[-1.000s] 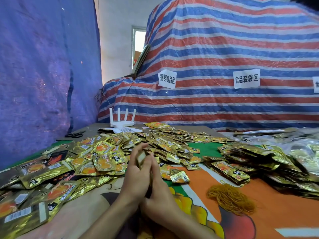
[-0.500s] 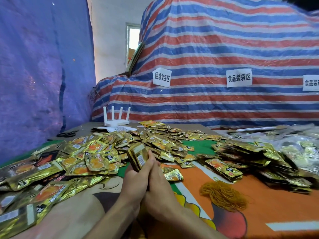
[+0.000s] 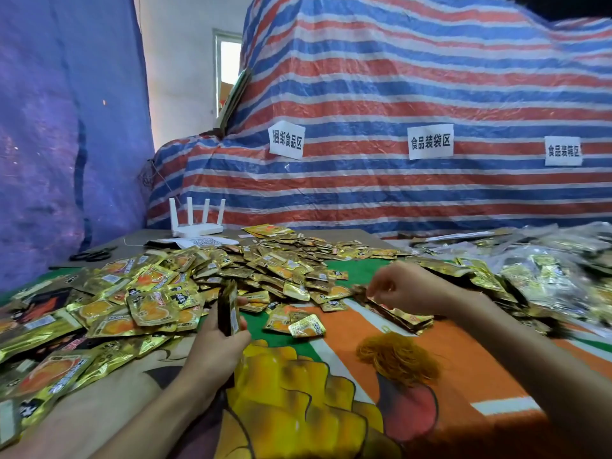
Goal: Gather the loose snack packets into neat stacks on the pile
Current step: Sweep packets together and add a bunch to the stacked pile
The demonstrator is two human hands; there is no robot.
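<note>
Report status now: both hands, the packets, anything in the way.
Left hand grips upright stack of gold foil snack packets. Right hand at flat gold packet stack, grip unclear. Orange rubber-band tangle lies near it, clear of both hands.

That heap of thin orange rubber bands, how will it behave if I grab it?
Probably floppy and light: the heap of thin orange rubber bands is a loose tangle of fine loops. It likely lifts as a clump, strands trailing. Unlikely to roll; it lies slumped.
</note>
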